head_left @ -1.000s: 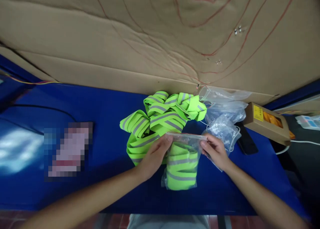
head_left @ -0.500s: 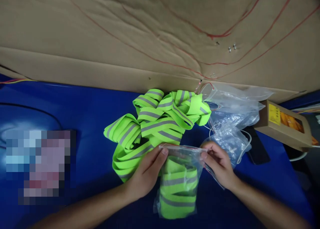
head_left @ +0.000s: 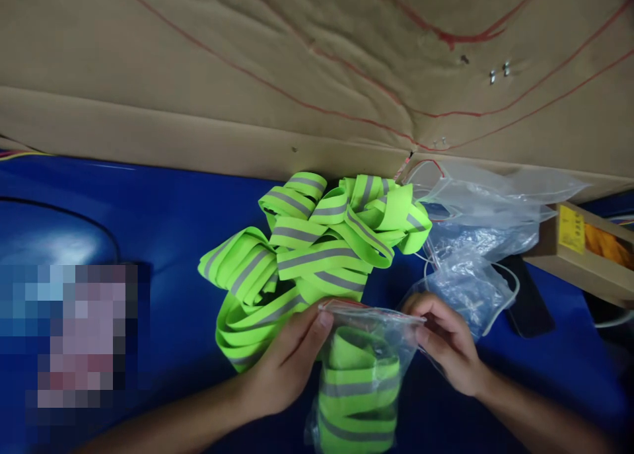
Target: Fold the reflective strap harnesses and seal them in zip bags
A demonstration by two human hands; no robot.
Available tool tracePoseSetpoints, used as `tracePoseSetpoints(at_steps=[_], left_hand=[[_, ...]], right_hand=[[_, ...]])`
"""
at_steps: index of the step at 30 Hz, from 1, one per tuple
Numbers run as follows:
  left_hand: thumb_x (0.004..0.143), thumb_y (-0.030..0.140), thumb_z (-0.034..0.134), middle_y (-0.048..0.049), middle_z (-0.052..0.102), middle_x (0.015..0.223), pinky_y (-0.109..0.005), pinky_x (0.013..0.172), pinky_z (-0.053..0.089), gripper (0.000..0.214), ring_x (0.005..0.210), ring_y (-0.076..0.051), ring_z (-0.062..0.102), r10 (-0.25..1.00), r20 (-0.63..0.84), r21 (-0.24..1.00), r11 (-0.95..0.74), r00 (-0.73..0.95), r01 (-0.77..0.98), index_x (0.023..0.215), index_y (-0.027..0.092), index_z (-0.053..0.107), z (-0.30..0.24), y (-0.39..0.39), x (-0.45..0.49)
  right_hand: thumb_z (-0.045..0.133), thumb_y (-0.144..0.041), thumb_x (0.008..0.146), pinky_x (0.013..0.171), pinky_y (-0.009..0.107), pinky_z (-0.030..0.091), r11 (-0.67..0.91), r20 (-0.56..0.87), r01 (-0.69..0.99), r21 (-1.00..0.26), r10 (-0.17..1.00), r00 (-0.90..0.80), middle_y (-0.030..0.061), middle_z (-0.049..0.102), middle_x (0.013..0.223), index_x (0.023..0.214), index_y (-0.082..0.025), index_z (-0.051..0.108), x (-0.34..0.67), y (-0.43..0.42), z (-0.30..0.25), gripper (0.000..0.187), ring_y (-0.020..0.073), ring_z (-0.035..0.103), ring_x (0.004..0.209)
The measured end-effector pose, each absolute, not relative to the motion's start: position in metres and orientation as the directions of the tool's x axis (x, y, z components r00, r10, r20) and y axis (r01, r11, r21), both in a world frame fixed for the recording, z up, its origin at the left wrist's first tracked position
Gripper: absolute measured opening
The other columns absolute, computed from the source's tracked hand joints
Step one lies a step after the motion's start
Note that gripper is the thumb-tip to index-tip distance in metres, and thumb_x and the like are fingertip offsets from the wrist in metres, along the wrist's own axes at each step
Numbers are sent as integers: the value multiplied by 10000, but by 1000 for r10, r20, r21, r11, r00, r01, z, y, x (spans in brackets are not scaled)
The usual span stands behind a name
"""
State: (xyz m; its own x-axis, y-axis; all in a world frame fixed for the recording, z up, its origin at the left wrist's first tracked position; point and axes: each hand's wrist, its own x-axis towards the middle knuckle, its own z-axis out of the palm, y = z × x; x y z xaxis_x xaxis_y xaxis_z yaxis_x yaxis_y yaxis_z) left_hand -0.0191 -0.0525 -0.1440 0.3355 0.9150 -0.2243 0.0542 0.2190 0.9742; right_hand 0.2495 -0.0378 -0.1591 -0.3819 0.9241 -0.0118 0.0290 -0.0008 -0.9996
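A clear zip-lock bag (head_left: 407, 355) hangs upright between my hands, with a folded neon-green reflective strap (head_left: 359, 401) inside. My left hand (head_left: 292, 358) pinches the left end of the bag's top edge between thumb and fingers. At the right end of that edge, my right hand (head_left: 446, 338) grips the plastic, its fingers curled. Behind the bag lies a loose heap of the same green strap (head_left: 317, 252) with a grey stripe, folded and looped over itself. I cannot tell whether the zip seal is closed.
Several clear plastic bags (head_left: 465, 282) with white cord are piled to the right. Beside them are a dark phone-like slab (head_left: 529, 302) and a cardboard box (head_left: 569, 262). Brown paper with red lines (head_left: 277, 90) rises behind the blue table (head_left: 163, 229). A blurred-out object (head_left: 89, 335) lies left.
The view has shifted slightly, so the right-hand items sit further right. Both hands keep hold of the bag's top edge, which appears a little lower and more stretched between them.
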Motion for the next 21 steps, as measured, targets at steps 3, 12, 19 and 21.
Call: tracePoseSetpoints(at_steps=[3, 12, 19, 21], left_hand=[[1103, 346, 392, -27, 730, 1292, -228, 1112, 470, 372, 1232, -159, 659, 910, -197, 980, 182, 366, 75, 1330, 228, 663, -144, -53, -21], [1074, 296, 461, -46, 767, 1164, -232, 893, 542, 339, 1029, -161, 726, 667, -224, 975, 149, 710, 168, 1357, 244, 640, -133, -48, -14], [1052, 424, 499, -35, 701, 869, -237, 657, 446, 321, 765, -148, 652, 577, -345, 933, 122, 741, 339, 1036, 170, 695, -135, -52, -3], [1041, 438, 520, -17, 677, 827, -235, 624, 410, 322, 727, -136, 628, 587, -369, 920, 118, 721, 375, 982, 170, 688, -135, -53, 0]], right_hand=[[583, -300, 1035, 653, 229, 455, -1, -9, 20, -1000, 917, -399, 9, 586, 853, 970, -245, 599, 250, -37, -159, 86, 136, 552, 753], [701, -178, 940, 698, 234, 493, -1, -46, 71, -997, 769, -638, 13, 655, 896, 1080, -237, 656, 252, -31, -154, 158, 121, 607, 768], [768, -160, 862, 645, 213, 492, 119, -3, 130, -984, 723, -690, 5, 674, 844, 1061, -192, 670, 240, -32, -148, 225, 103, 605, 699], [770, -156, 862, 628, 206, 481, 142, 4, 148, -979, 735, -678, 4, 668, 831, 1036, -184, 676, 237, -33, -149, 200, 97, 600, 681]])
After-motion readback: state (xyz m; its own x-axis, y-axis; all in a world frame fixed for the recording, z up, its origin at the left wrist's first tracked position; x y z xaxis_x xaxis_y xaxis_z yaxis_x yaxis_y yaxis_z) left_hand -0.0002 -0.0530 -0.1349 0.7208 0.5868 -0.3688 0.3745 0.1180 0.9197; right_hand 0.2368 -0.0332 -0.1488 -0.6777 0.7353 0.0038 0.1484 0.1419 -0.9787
